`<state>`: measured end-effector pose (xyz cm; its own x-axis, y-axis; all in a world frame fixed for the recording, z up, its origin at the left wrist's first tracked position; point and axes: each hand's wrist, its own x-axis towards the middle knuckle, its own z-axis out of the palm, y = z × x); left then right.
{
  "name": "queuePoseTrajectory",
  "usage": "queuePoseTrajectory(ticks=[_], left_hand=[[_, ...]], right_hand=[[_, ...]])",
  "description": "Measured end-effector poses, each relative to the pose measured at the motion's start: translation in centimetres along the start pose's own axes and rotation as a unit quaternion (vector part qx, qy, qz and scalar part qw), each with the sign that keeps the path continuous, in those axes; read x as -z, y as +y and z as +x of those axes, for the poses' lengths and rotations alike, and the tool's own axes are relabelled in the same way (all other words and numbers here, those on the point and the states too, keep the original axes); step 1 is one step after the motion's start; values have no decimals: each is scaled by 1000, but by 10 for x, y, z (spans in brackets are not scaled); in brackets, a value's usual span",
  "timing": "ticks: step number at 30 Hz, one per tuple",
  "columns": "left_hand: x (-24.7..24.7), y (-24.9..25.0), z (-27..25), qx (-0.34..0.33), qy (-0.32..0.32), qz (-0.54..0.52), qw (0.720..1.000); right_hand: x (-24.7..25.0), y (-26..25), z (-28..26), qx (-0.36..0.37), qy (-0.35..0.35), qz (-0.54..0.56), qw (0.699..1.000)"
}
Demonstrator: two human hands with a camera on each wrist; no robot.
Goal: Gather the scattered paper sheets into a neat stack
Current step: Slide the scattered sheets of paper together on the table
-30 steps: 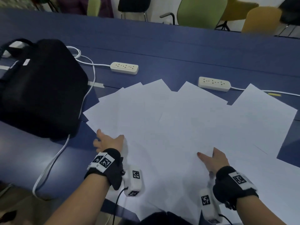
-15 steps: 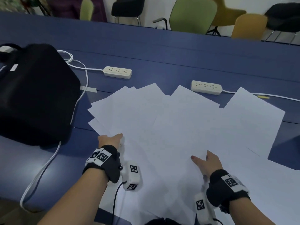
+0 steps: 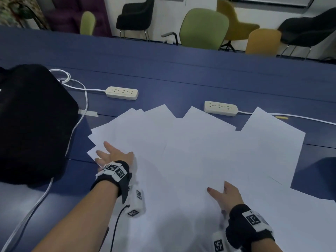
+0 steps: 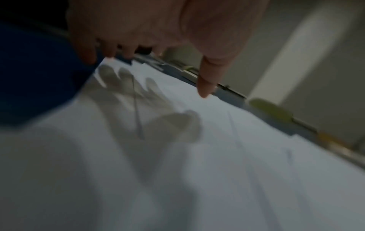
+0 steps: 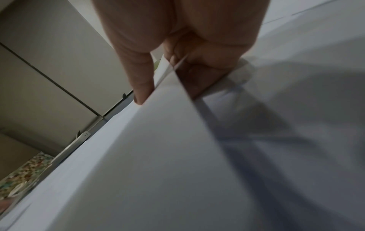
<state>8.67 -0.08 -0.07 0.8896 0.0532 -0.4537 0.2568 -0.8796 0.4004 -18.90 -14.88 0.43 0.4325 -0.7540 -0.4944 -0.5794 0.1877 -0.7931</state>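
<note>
Head view: white paper sheets (image 3: 190, 151) lie fanned and overlapping across the blue table (image 3: 181, 73). The left hand (image 3: 113, 155) reaches forward to their left edge, fingers spread and straight. The right hand (image 3: 224, 195) sits nearer the body, thumb over a lifted sheet edge.

Left wrist view: the left hand (image 4: 150, 29) hovers just above the sheets, fingers splayed, shadow below.

Right wrist view: the right hand (image 5: 177, 46) pinches a raised sheet (image 5: 168, 140) between thumb and fingers.
</note>
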Motion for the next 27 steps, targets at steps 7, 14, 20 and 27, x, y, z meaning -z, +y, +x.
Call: queuePoseTrajectory(ticks=[7,14,20,27], left_hand=[[-12,-7,6,-78,-59,221,970],[3,-14,12,-156,-64,251,953],[12,1,14,-60,-29,-56,996],[10,16,25,-23,-67,-140,988]], right_hand=[[1,5,18,24,68,52,996],[5,10,29,9,53,38,998],[6,12,27,27,48,24,998],[6,12,27,46,41,13,998]])
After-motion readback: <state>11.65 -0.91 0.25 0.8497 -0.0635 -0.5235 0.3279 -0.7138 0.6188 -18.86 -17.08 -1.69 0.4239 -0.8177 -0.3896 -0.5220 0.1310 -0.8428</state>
